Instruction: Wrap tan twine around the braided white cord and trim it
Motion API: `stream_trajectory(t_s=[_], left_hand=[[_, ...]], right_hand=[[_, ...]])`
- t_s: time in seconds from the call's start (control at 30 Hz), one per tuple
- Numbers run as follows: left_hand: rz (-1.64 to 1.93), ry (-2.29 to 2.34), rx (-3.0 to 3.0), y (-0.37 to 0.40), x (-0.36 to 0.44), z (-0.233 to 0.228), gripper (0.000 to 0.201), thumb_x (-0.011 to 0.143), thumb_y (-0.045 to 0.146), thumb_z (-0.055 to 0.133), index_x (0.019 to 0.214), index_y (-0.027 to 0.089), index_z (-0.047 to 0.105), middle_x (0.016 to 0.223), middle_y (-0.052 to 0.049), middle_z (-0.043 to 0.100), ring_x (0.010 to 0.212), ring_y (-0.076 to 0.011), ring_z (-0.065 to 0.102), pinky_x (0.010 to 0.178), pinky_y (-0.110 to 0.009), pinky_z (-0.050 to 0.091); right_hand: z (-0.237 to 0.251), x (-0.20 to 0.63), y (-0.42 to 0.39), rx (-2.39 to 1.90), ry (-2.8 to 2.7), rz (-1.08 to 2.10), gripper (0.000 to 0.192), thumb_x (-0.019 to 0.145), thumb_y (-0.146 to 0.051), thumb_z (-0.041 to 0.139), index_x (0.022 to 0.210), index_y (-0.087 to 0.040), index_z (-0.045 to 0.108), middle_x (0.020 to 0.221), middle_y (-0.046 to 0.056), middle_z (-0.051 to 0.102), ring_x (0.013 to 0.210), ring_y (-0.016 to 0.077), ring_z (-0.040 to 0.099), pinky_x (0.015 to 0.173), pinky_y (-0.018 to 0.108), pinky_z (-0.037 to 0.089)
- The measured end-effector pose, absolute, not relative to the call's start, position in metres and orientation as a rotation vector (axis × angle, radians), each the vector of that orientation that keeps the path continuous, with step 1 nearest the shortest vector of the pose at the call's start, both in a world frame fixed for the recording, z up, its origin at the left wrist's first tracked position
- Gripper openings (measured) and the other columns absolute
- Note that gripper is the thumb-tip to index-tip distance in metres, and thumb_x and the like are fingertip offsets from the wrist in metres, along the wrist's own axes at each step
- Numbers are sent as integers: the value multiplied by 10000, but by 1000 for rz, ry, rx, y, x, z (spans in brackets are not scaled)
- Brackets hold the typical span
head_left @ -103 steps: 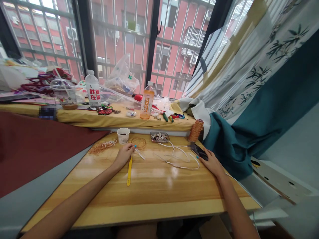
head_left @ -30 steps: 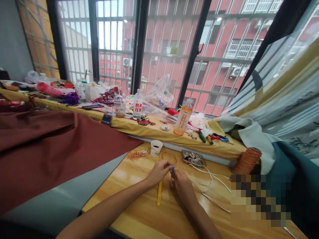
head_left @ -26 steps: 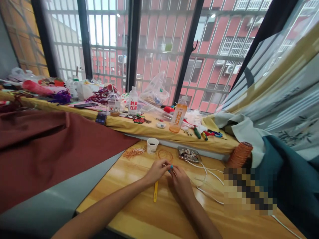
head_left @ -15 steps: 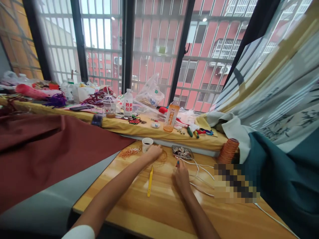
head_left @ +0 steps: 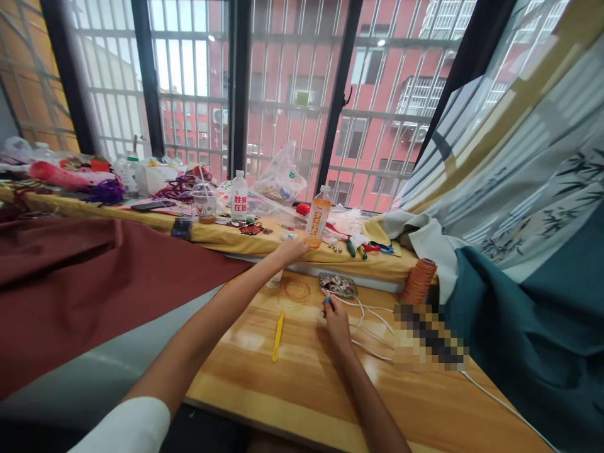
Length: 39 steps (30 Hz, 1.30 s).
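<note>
My left hand (head_left: 292, 250) reaches over the front of the ledge, beside the base of an orange drink bottle (head_left: 318, 220). Its fingers look closed, but what they grip, if anything, is hidden. Just behind it lies a small white packet (head_left: 289, 236). My right hand (head_left: 336, 318) is over the table with fingers pinched together, a bit of blue (head_left: 326, 301) showing at the tips; what it holds is too small to name. Close by are a tray of small pieces (head_left: 338, 285) and white cords (head_left: 372, 308). A coil of orange cord (head_left: 297, 290) and yellow tweezers (head_left: 278, 336) lie on the table.
A paper cup (head_left: 275, 280) stands partly hidden behind my left forearm. At the right is a spool of orange cord (head_left: 419, 281). The ledge (head_left: 221, 239) carries a water bottle (head_left: 239, 198), a lidded cup (head_left: 205, 204) and green-handled pliers (head_left: 350, 248). Brown cloth (head_left: 117, 277) hangs at the left.
My left hand has moved from above the orange coil, up and away from me, to the ledge by the orange bottle, uncovering the coil. My right hand stays nearly in place.
</note>
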<state>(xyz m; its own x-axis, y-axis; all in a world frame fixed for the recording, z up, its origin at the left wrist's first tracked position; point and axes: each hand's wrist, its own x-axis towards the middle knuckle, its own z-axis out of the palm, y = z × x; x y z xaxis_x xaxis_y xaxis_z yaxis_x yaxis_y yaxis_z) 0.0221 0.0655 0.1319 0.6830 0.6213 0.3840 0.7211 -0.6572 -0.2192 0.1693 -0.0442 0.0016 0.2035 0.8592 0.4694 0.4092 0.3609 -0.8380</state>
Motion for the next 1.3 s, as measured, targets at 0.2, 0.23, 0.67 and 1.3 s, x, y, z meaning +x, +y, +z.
stream_trajectory(t_s=[0.2,0.23,0.67,1.3], left_hand=[[-679,-1029,-2340,24,4,184,290,808,86,298,1038,88,474,934,-131,529,864,-211,531,710,-307,401],[-710,-1035,-2325,11,1,179,298,818,104,293,1070,106,452,941,-116,523,840,-196,535,692,-291,406],[-622,-1119,-2757,-73,-37,17,284,851,201,284,1012,172,516,860,-53,556,675,-127,549,595,-224,424],[-1851,-1421,-3316,-11,2,25,238,701,289,498,821,104,585,495,42,450,420,-60,395,388,-162,292]], right_hand=[[22,148,-61,-992,-1454,1104,370,649,-418,560,907,-158,604,680,4,540,567,112,487,556,257,386],[25,145,-63,-991,-1458,1128,367,644,-421,566,898,-159,607,657,-4,529,539,102,469,531,247,372],[28,145,-66,-963,-1151,1273,294,594,-423,619,692,-146,594,616,-26,473,496,49,364,483,194,286],[12,150,-52,-1067,-1297,1105,366,543,-467,634,707,-150,551,630,11,595,461,96,508,424,217,359]])
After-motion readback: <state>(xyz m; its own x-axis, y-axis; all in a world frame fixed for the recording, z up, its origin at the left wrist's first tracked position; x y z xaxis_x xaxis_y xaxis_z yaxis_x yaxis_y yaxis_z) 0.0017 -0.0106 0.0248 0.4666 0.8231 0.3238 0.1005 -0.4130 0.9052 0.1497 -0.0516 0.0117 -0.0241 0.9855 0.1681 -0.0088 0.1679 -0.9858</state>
